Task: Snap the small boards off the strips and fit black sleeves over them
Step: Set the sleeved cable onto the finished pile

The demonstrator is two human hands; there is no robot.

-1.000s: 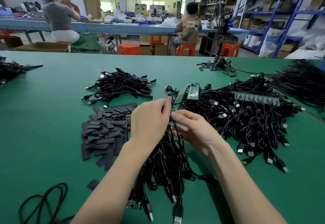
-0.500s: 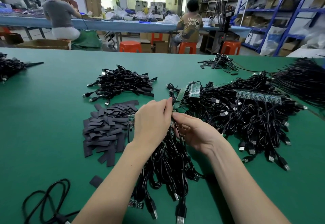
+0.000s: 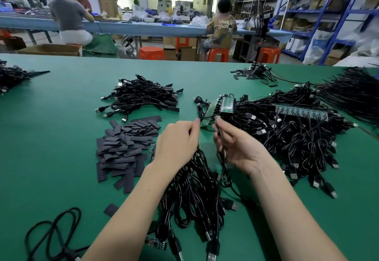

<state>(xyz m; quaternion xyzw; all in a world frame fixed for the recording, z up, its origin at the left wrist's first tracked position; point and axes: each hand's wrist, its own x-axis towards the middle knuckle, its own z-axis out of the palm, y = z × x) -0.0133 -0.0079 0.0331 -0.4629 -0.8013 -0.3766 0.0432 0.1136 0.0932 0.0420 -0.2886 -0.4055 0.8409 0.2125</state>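
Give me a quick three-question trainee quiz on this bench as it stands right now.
1. True or false: the pile of black sleeves lies to the right of the right hand.
2. Which hand pinches a single small board with its cable? A left hand, B right hand.
3. What colour is the table?

Key: 1 false, the pile lies left of the left hand; 2 B; 3 green.

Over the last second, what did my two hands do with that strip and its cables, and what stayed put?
The hands pulled apart: a second ago their fingertips met over the cable bundle; now the right hand pinches a small board with its cable, clear of the left hand, which grips the rest. The sleeve pile and the other cable heaps did not move.
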